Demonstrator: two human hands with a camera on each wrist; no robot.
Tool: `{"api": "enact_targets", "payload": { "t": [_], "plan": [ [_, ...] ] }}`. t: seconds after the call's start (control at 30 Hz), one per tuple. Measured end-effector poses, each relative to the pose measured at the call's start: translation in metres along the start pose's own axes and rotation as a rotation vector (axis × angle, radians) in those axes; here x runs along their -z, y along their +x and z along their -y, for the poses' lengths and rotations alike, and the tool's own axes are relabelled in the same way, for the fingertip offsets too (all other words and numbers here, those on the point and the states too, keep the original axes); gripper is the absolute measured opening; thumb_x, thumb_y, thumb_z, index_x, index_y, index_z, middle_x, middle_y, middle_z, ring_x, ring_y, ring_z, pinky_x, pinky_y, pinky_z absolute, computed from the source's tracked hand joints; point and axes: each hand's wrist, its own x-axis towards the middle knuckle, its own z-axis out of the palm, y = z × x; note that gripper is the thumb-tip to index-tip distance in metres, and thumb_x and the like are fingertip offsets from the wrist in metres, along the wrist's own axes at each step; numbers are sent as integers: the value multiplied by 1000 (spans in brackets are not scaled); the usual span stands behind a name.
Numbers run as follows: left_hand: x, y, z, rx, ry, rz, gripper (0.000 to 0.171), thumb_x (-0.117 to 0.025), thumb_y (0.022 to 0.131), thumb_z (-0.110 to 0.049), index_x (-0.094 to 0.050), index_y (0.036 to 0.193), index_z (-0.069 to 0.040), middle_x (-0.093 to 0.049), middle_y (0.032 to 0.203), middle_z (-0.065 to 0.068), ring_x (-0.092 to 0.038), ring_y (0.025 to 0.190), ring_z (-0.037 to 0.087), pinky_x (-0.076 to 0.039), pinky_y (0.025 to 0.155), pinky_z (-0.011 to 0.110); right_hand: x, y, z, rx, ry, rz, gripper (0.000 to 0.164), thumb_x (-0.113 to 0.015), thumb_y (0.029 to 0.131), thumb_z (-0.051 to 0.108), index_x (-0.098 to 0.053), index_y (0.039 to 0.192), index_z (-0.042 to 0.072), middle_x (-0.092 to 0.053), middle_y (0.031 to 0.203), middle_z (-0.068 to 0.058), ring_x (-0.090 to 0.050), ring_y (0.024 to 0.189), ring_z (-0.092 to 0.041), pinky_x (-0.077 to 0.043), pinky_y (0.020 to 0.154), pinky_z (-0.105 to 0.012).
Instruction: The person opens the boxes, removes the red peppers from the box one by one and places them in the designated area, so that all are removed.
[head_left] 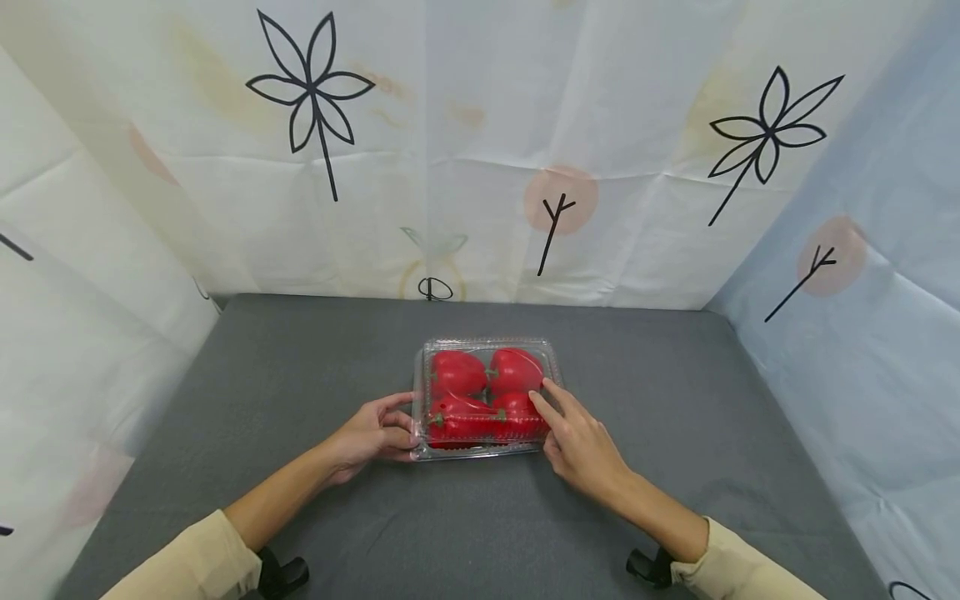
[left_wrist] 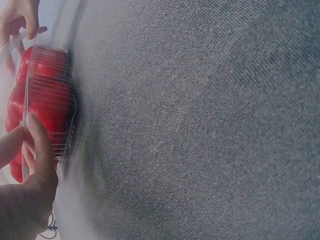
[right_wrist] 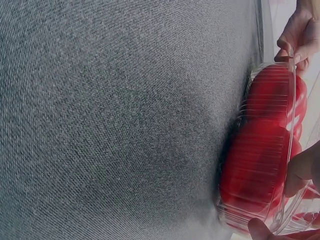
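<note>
A clear plastic clamshell box (head_left: 487, 451) sits on the grey cloth, holding several red bell peppers (head_left: 459, 372) with green stems. My left hand (head_left: 377, 437) grips the box's left side; the left wrist view shows its thumb and fingers (left_wrist: 40, 137) at the rim. At the right side is my right hand (head_left: 585, 442), its index and middle fingers reaching over the edge by the peppers and its thumb lower down. In the right wrist view, that hand's fingertips (right_wrist: 298, 175) are at the plastic rim. Transparent plastic bends around them there.
Grey cloth (head_left: 262, 392) covers the table under the box. Behind it hangs a white curtain (head_left: 480, 108) printed with dark flower outlines, with more fabric (head_left: 885, 275) at the right side. Both forearms wear pale sleeves, with black straps (head_left: 652, 568) at the wrists.
</note>
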Motion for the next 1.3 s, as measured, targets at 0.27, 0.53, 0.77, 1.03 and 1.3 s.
{"api": "enact_targets", "payload": {
  "t": [0.27, 0.53, 0.77, 1.03, 1.3],
  "plan": [
    [-1, 0, 0, 10, 0, 0, 79, -71, 90, -2, -24, 154, 0, -60, 98, 8, -64, 85, 20, -60, 80, 39, -2, -1, -2, -4, -1, -4, 63, -71, 72, -7, -59, 133, 0, -51, 140, -27, -60, 117, -41, -56, 57, -33],
    [2, 0, 2, -6, 18, -1, 76, -67, 90, 1, -24, 154, 0, -60, 98, 8, -64, 86, 20, -60, 80, 37, 0, -1, -4, 5, -57, 3, 72, -83, 66, -4, -61, 134, 5, -54, 139, -22, -62, 114, -39, -54, 52, -27],
    [3, -1, 1, -10, 17, 2, 78, -68, 90, 1, -23, 154, 2, -62, 97, 8, -65, 84, 19, -60, 80, 37, 0, 0, -6, 35, -89, -10, 68, -79, 68, 1, -62, 134, 8, -57, 137, -19, -65, 110, -35, -40, 45, -17],
    [3, -1, -1, 8, 8, -1, 77, -69, 91, -1, -24, 153, 2, -63, 98, 9, -66, 84, 19, -60, 81, 39, 12, 5, -17, 82, -42, -32, 68, -82, 71, 11, -61, 136, 11, -59, 135, -16, -65, 89, -26, -34, 45, -15],
    [3, -3, -4, 13, 0, 31, 71, -66, 92, -1, -28, 152, 1, -63, 96, 9, -65, 83, 19, -60, 81, 39, 35, 21, -31, 134, 62, -151, 68, -76, 74, 12, -56, 138, 7, -60, 131, -12, -24, 53, 3, -21, 42, -15]
  ]
}}
